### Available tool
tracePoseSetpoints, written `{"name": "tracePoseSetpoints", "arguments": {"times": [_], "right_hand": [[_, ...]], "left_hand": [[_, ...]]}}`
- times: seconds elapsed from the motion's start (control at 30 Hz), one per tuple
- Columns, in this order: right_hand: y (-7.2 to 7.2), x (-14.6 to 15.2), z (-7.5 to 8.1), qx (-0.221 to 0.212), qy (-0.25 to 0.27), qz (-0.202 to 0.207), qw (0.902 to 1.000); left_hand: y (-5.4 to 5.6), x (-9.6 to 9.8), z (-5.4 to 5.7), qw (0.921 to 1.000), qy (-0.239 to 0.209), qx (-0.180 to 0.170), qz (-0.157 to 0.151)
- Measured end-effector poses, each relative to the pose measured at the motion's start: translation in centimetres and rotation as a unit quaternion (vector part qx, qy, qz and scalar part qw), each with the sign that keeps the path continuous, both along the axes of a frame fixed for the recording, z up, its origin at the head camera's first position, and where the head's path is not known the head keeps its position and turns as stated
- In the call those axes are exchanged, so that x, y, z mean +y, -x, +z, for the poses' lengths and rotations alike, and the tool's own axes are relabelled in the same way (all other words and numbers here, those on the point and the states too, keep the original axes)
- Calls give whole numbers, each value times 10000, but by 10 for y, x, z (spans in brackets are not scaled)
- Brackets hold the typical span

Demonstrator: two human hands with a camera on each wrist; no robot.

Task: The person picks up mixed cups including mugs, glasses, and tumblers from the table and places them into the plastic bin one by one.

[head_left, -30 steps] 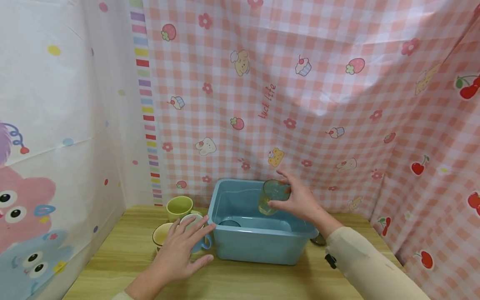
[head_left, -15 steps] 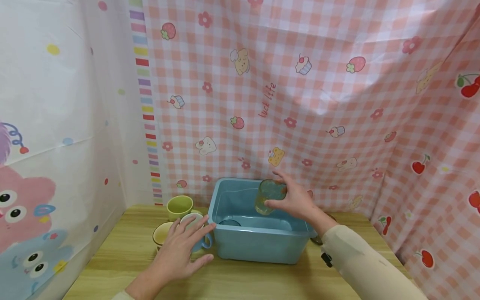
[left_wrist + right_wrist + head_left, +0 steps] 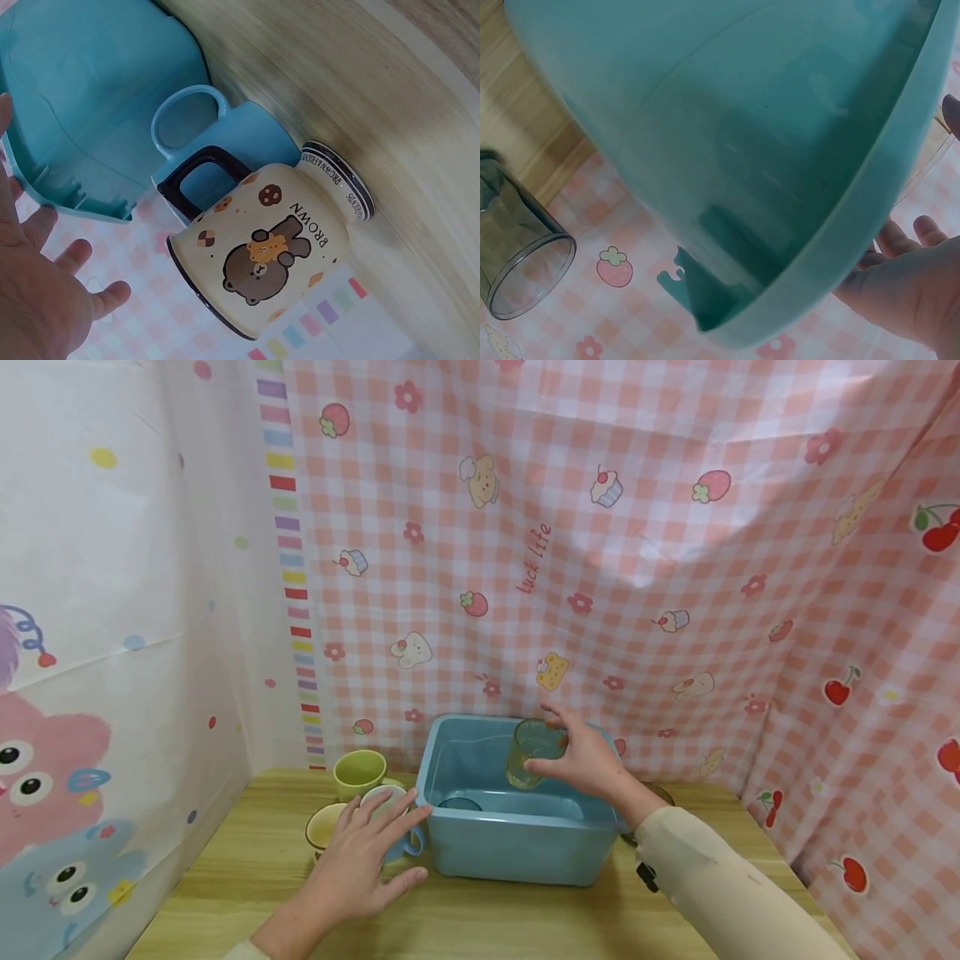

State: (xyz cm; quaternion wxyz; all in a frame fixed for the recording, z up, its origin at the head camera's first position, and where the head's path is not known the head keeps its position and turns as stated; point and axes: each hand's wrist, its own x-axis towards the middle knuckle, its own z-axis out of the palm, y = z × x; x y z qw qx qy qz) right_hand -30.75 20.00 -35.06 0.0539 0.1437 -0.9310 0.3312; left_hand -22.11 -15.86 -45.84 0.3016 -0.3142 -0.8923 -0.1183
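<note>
In the head view my right hand [image 3: 588, 760] grips a clear, yellowish drinking glass [image 3: 525, 768], tilted, over the inside of a blue plastic bin [image 3: 517, 852]. The right wrist view shows that hand beyond the bin's rim, with only a sliver of the glass. My left hand [image 3: 356, 864] is spread out near the bin's left front corner and holds nothing. Close to it stand a cream mug [image 3: 262, 247] with a bear print and a light blue mug [image 3: 251, 139], both partly covered by the hand in the head view. A bluish glass rim [image 3: 459, 805] shows inside the bin.
Behind those mugs is a green mug [image 3: 360, 774]. A dark smoky glass [image 3: 525, 240] stands right of the bin, mostly hidden by my right arm in the head view. Everything is on a wooden table [image 3: 495, 927], with a checked cloth [image 3: 480, 543] hanging behind.
My right hand has shifted slightly left with the glass over the bin. The left hand has stayed in place.
</note>
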Motion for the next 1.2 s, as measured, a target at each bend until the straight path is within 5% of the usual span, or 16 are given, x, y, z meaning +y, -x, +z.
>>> {"name": "tracePoseSetpoints", "arguments": {"times": [1.2], "right_hand": [[6, -26, -17, -229, -22, -33, 9997]], "left_hand": [[0, 0, -2, 9999, -55, -114, 62]]}}
